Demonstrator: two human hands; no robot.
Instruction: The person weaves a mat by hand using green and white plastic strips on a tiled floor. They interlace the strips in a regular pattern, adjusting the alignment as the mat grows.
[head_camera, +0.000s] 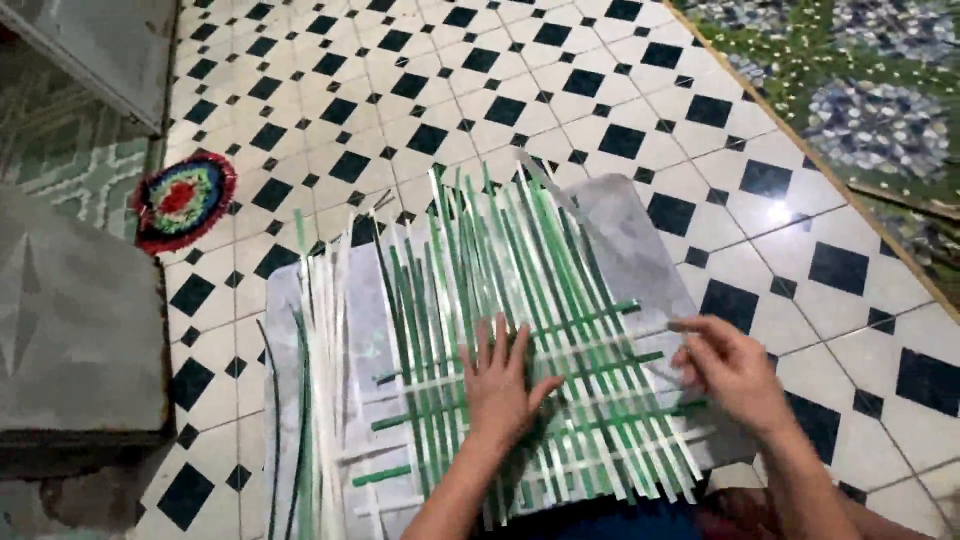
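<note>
A woven mat of green and white strips (520, 290) lies on a grey board (630, 240) on the tiled floor. My left hand (503, 385) presses flat on the weave near its middle, fingers spread. My right hand (728, 368) is at the mat's right edge, fingers pinched on the end of a white cross strip (640, 335) that runs into the weave. Several long strips fan out away from me, unwoven at their far ends.
A loose bundle of green and white strips (315, 350) lies left of the board. A small round multicoloured mat (183, 198) sits at the left. A grey stone step (70, 320) borders the left, a flowered mat (860, 90) the upper right.
</note>
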